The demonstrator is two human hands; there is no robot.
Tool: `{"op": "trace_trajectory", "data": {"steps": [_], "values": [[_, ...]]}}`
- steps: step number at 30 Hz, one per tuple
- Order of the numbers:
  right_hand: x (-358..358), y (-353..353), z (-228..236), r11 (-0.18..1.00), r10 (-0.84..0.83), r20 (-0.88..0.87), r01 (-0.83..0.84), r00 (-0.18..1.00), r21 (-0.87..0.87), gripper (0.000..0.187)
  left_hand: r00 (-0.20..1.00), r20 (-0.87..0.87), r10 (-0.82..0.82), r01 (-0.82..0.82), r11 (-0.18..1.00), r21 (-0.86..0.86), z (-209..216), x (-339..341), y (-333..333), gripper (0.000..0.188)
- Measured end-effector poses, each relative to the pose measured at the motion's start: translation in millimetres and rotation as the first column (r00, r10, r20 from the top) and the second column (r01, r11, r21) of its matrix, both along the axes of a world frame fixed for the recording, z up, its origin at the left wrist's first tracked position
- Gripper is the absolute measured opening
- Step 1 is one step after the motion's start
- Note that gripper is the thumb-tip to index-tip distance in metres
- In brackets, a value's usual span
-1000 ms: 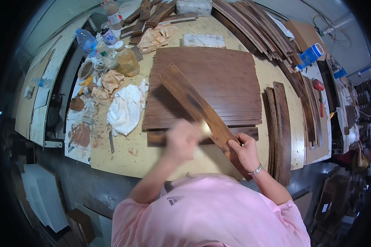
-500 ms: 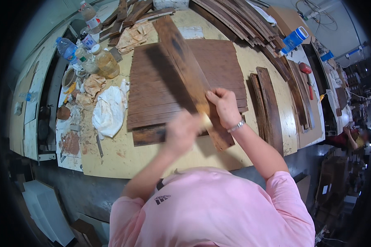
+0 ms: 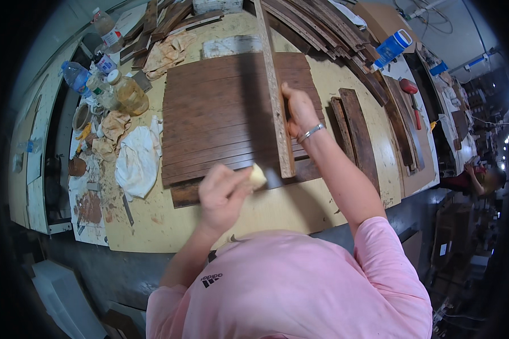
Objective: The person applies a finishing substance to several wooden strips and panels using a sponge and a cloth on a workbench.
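My right hand [image 3: 301, 111] grips a long brown wooden plank [image 3: 275, 93] at its right side. The plank is turned up on edge, its narrow, lighter rim facing up, above a panel of dark brown boards [image 3: 206, 107] laid side by side. To the left of the plank's near end, my left hand [image 3: 220, 195] is closed around a small pale-yellow sponge-like piece [image 3: 257, 177]; its exact kind I cannot make out. The piece is apart from the plank. One more dark board [image 3: 185, 194] lies along the panel's near edge, partly hidden by my left hand.
Left on the table are a crumpled white cloth [image 3: 137, 164], stained rags [image 3: 115, 125], a jar of yellowish liquid [image 3: 129, 95] and several bottles. Loose planks [image 3: 359, 135] lie at right, with a red-handled tool [image 3: 416, 107] beyond. More planks [image 3: 316, 31] and a blue bottle [image 3: 392, 50] are farther back.
The plank has turned from lying flat and slanted to standing on edge, pointing nearly straight away. My left hand has moved left, off the plank, with the yellow piece.
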State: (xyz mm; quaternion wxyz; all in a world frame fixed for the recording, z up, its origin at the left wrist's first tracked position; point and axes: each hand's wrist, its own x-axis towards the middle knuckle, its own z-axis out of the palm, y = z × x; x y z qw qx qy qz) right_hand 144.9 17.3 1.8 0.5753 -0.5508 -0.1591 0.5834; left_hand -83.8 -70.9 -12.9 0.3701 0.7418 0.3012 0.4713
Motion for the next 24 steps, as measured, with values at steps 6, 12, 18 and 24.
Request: {"op": "trace_trajectory", "data": {"steps": [6, 12, 18, 24], "values": [[-26.4, -11.4, -24.3, 0.943, 0.267, -0.554, -0.333, 0.788, -0.02, 0.032, 0.978, 0.084, -0.191, 0.173, 0.968, 0.181, 43.7, 27.4, 2.8, 0.036], [-52.4, -55.6, -20.9, 0.904, 0.353, -0.503, -0.427, 0.789, -0.036, 0.028, 0.988, 0.135, 0.072, -0.05, 0.986, -0.158, 32.1, 30.7, 57.3, 0.029], [-54.2, -106.7, -11.4, 0.739, 0.604, -0.441, -0.674, 0.664, -0.004, 0.031, 0.908, 0.085, 0.41, -0.418, 0.902, 0.11, 3.9, -28.0, 153.8, 0.025], [-27.7, -151.7, -26.9, 0.707, 0.585, -0.397, -0.685, 0.707, -0.178, 0.04, 0.73, -0.014, 0.684, -0.682, 0.729, 0.055, -33.0, -134.2, 169.2, 0.024]]}}
